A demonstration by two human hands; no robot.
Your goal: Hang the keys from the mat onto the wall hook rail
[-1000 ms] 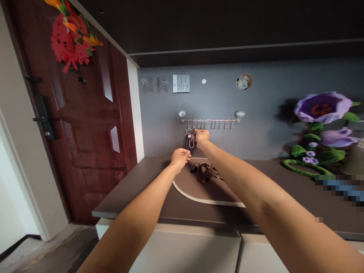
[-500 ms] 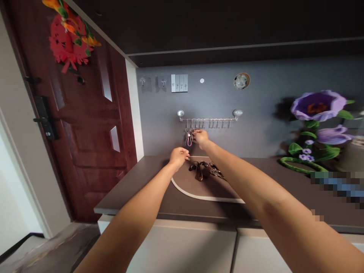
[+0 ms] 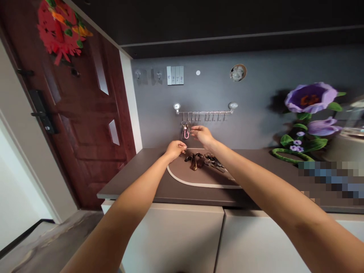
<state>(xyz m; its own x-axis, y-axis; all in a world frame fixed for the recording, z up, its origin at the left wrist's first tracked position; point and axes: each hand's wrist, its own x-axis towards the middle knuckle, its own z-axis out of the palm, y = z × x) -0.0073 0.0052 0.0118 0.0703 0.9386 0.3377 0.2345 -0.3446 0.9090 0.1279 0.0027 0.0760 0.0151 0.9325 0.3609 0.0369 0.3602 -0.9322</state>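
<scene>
Keys with a pink loop [image 3: 186, 132] hang from the left end of a clear hook rail [image 3: 204, 112] on the grey wall. Just right of them is my right hand [image 3: 201, 135], its fingers apart and nothing visible between them. My left hand [image 3: 175, 150] is lower and to the left, above the mat's back edge, with thumb and fingers pinched together; whatever they hold is too small to make out. A pile of dark key bunches [image 3: 200, 160] lies on the brown mat [image 3: 186, 177] below both hands.
At the right of the counter [image 3: 165, 194] stand purple knitted flowers [image 3: 311, 98] with a green base, beside a pale container. A dark shelf [image 3: 227, 22] overhangs the counter. The red-brown door [image 3: 85, 132] is at the left.
The fingers of my right hand have come off the hanging keys and spread slightly. My left hand stays low beside them. The whole view has shifted a little.
</scene>
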